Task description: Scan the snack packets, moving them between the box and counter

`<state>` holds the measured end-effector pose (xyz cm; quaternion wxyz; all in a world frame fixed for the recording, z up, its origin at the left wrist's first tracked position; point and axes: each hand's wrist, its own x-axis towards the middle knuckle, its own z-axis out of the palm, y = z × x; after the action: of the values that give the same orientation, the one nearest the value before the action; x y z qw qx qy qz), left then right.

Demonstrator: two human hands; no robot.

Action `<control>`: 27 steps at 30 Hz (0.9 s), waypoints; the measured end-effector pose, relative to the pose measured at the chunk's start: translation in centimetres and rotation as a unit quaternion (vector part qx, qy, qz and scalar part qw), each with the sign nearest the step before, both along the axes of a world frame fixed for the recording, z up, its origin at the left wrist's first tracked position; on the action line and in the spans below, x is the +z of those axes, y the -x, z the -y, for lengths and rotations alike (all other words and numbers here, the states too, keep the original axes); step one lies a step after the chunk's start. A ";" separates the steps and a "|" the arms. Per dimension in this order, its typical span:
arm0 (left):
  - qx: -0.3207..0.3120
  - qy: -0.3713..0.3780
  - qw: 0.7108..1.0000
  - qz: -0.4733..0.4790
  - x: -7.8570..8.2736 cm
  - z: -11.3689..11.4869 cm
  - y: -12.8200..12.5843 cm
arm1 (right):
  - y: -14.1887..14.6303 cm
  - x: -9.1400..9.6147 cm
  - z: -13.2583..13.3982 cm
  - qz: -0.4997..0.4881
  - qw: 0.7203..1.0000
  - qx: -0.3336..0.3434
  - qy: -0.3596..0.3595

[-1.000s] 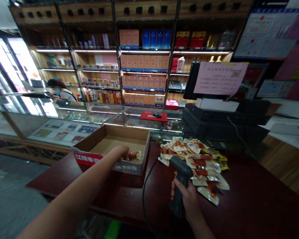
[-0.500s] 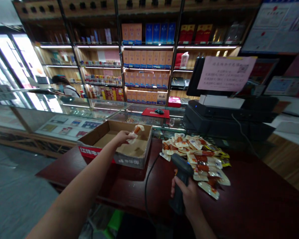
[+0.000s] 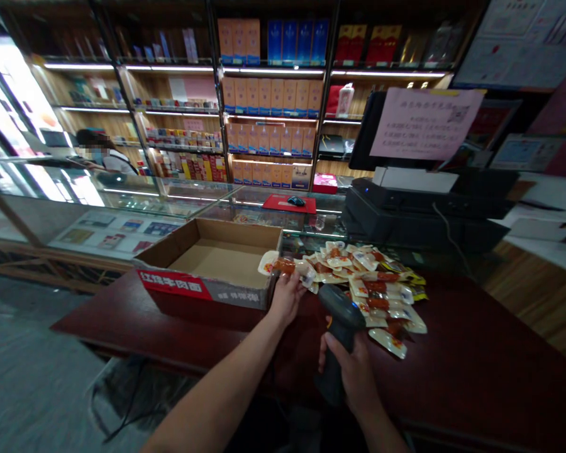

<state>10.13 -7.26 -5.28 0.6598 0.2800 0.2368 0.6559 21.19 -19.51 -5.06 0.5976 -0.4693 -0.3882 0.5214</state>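
My left hand (image 3: 287, 298) is closed on a vacuum-packed meat snack (image 3: 287, 265), a clear and cream packet with a reddish-brown piece inside. It is held at the right wall of an open cardboard box (image 3: 236, 292), whose visible floor is bare. My right hand (image 3: 351, 368) grips a black barcode scanner (image 3: 342, 311) by its handle, its head tilted up toward the left. Just beyond the scanner lies a heap of similar packets (image 3: 380, 294), several of them lined up in a column toward me.
Everything rests on a dark red wooden table (image 3: 453, 377). Behind it stand a glass display counter (image 3: 245, 196) with a mouse (image 3: 296, 201) on a red mat, and a black register with a monitor (image 3: 365, 135). A person (image 3: 106, 157) sits far left.
My left hand has moved right, from above the box's inside to its right wall, with the packet still in it. The scanner has stayed in my right hand. The view has shifted slightly.
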 end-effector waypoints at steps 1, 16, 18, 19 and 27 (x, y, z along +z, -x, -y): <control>0.013 0.006 1.000 0.009 -0.7 -0.3 -0.4 | 0.0 -0.1 0.1 0.007 1.000 0.003 0.004; 0.038 0.017 0.999 0.006 -2.0 -1.1 -0.8 | 0.1 -0.8 0.3 0.031 0.999 0.032 0.020; 0.032 0.015 0.999 -0.003 -1.9 -1.0 -0.9 | 0.2 -0.8 0.4 0.031 0.999 0.034 0.024; 0.030 0.013 0.999 -0.009 -1.8 -1.0 -0.9 | 0.2 -0.7 0.4 0.031 0.999 0.035 0.027; 0.002 0.016 0.995 -0.095 -1.4 -0.2 -0.3 | -0.3 0.1 0.5 -0.013 1.000 0.005 0.024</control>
<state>10.44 -7.08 -6.66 0.6369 0.3303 0.3096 0.6241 21.53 -20.01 -4.93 0.5887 -0.4745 -0.3701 0.5397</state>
